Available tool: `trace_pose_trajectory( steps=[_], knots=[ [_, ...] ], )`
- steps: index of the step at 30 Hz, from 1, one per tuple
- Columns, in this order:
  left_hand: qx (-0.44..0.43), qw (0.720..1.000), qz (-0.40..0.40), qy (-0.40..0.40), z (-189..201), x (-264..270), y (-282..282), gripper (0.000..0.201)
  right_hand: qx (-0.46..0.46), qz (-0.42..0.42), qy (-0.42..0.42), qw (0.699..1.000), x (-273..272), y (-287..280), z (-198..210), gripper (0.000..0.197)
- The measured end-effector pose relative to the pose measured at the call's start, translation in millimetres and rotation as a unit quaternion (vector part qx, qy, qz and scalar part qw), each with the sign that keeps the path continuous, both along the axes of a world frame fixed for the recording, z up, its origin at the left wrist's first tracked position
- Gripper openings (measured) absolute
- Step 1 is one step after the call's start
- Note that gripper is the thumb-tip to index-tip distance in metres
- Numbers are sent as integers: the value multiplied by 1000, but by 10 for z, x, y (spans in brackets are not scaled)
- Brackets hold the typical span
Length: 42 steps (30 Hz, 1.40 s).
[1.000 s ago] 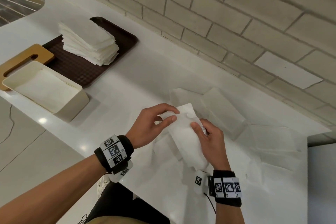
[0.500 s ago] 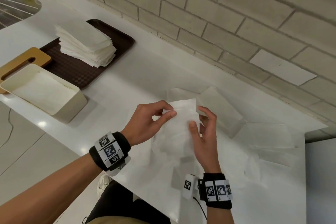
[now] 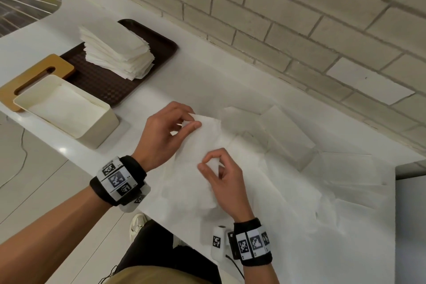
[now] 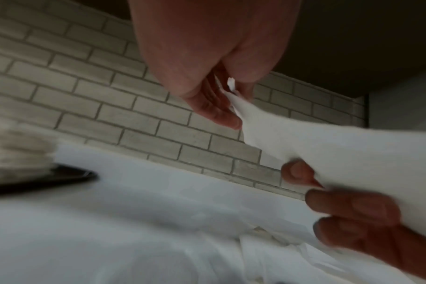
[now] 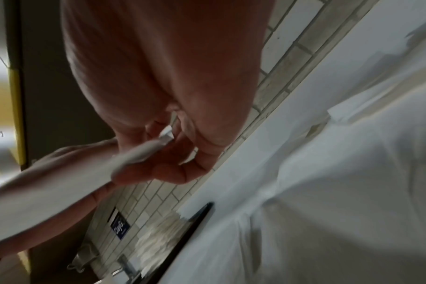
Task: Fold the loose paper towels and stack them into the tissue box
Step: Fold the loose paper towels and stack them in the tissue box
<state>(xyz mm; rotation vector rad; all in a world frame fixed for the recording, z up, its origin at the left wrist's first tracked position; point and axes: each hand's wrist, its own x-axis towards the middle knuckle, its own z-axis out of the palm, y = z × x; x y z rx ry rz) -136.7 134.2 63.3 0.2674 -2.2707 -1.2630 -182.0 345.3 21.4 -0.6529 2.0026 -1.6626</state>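
A white paper towel (image 3: 202, 143) (image 4: 328, 142) (image 5: 61, 184) is held above the counter between both hands. My left hand (image 3: 166, 134) (image 4: 221, 96) pinches its far corner between thumb and fingers. Lower down, my right hand (image 3: 221, 177) (image 5: 173, 138) pinches its right edge with curled fingers. The cream tissue box (image 3: 101, 131) stands open at the left with flat white towels inside. Its wooden lid (image 3: 34, 76) lies behind it. Loose towels (image 3: 288, 136) lie scattered on the counter to the right of the hands.
A dark brown tray (image 3: 110, 85) at the back left carries a tall stack of folded towels (image 3: 115, 50). A brick wall (image 3: 299, 18) runs along the back of the white counter (image 3: 202, 80). The counter's front edge is near my wrists, with floor below.
Both hands lifted the towel and shifted a little left. My right hand slid from flat against the towel to a pinch on its right edge.
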Motion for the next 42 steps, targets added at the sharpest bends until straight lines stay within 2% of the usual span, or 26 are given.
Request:
trace_pose_trajectory(
  steps=[3,6,9,11,13,15,16,17,20,21,22,26,28,30,32,33,34,36,37,40,42],
  knots=[
    [29,997,52,-56,-322,-10,-160,16,58,0,-3,998,100,-90,-192,11],
    [-25,983,76,-163,-756,-57,-249,21,142,11,-3,990,142,-169,-417,14],
    [-27,973,74,-217,-1118,-109,-289,16,221,19,65,973,84,-150,-489,16],
    [-15,970,82,-228,-1222,-133,-308,15,296,17,179,938,-88,-50,-437,23],
    [-4,971,96,-221,-1248,-165,-329,15,378,91,266,882,-344,87,-410,45],
    [-6,971,100,-215,-1227,-199,-322,13,434,196,276,835,-566,170,-423,71],
    [-9,972,99,-214,-1210,-211,-320,12,447,233,271,820,-651,177,-430,75],
    [-15,973,96,-209,-1198,-214,-317,12,454,259,272,808,-727,174,-441,72],
    [-64,975,81,-196,-1091,-187,-260,21,471,300,342,755,-854,125,-348,41],
    [-70,978,67,-187,-1031,-166,-230,23,461,300,361,753,-878,141,-311,32],
    [-64,981,47,-176,-947,-135,-191,24,438,288,364,770,-900,170,-281,26],
    [55,980,-76,-173,-549,54,-1,40,278,158,344,883,-947,296,-126,22],
    [104,968,-142,-179,-416,124,105,53,197,107,339,914,-929,304,27,16],
    [162,955,-172,-182,-331,139,192,60,134,68,300,942,-854,260,226,8],
    [209,955,-148,-151,-263,118,247,55,100,28,240,965,-754,175,373,17],
    [228,959,-116,-122,-225,92,269,45,93,8,213,973,-705,128,401,21],
    [248,962,-76,-89,-190,67,275,32,87,-11,185,979,-659,72,387,21],
    [275,961,-6,-33,-144,20,211,15,61,-40,109,991,-540,-44,347,9],
    [267,963,20,-19,-120,4,142,15,45,-46,60,996,-469,-98,325,10],
    [171,982,66,-39,-129,-1,-149,26,22,-43,-46,998,-194,-209,201,41],
    [89,988,86,-91,-248,2,-314,41,41,-39,-80,995,-20,-261,48,41]
  ],
)
